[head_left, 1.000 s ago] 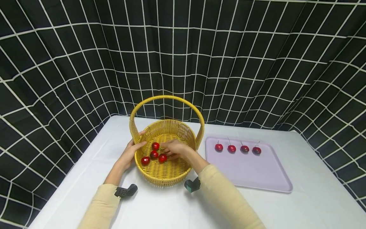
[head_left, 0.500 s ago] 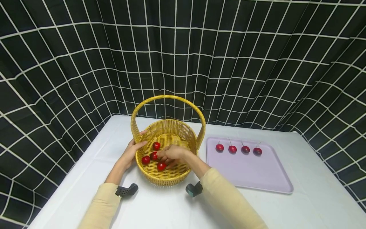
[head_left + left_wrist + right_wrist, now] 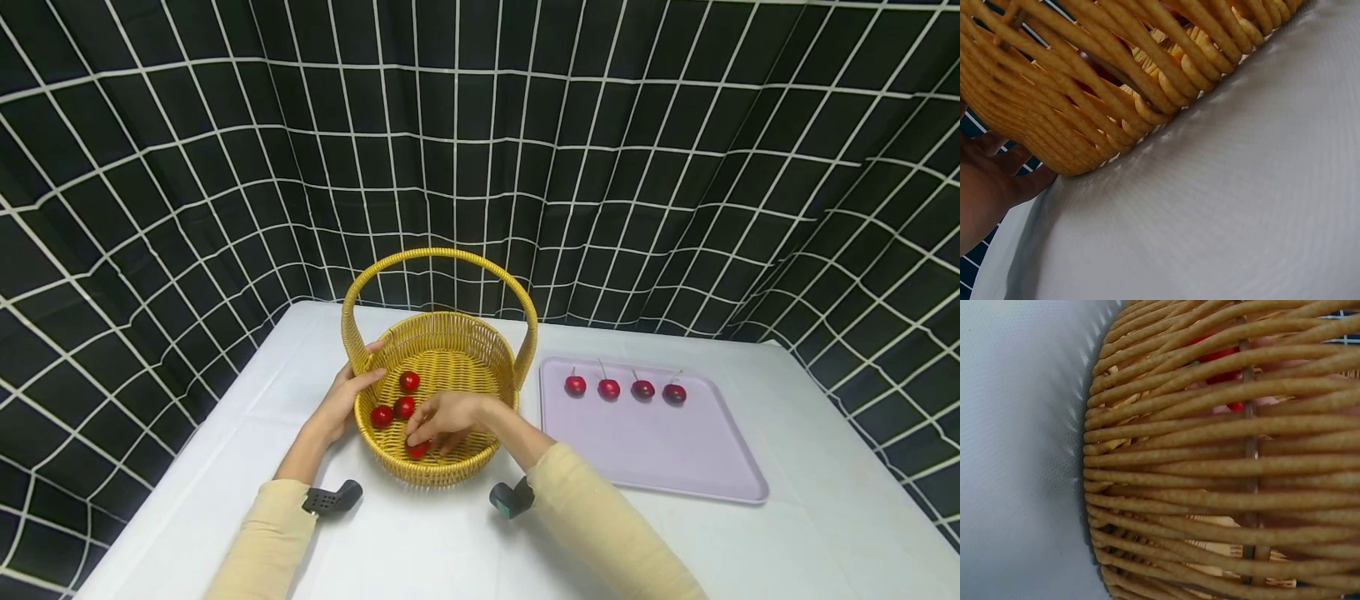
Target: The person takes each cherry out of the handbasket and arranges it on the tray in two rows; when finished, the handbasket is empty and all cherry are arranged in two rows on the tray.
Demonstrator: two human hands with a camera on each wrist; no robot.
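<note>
A yellow wicker basket (image 3: 450,325) with a tall arched handle stands on the table. My left hand (image 3: 341,400) holds its left side, thumb over the rim and fingers against the outer wall. Inside, my right hand (image 3: 453,414) reaches low toward the front wall, thumb and fingertips pinching a red cherry (image 3: 417,451). Through the weave in the right wrist view, that cherry (image 3: 1217,362) shows between the fingers. Three more cherries lie on the left of the basket floor: one farther back (image 3: 408,382), a middle cherry (image 3: 404,407) and a left cherry (image 3: 382,417).
To the right lies a pale purple tray (image 3: 660,450). Several stemmed cherries stand in a row along its far side, among them a cherry (image 3: 575,386) at the left end. A white cloth (image 3: 420,542) covers the table; a black grid-patterned curtain (image 3: 450,150) hangs behind.
My right hand has moved toward the front of the basket and come down on a cherry, which has shifted forward and slightly left. My left hand stays at the basket's side.
</note>
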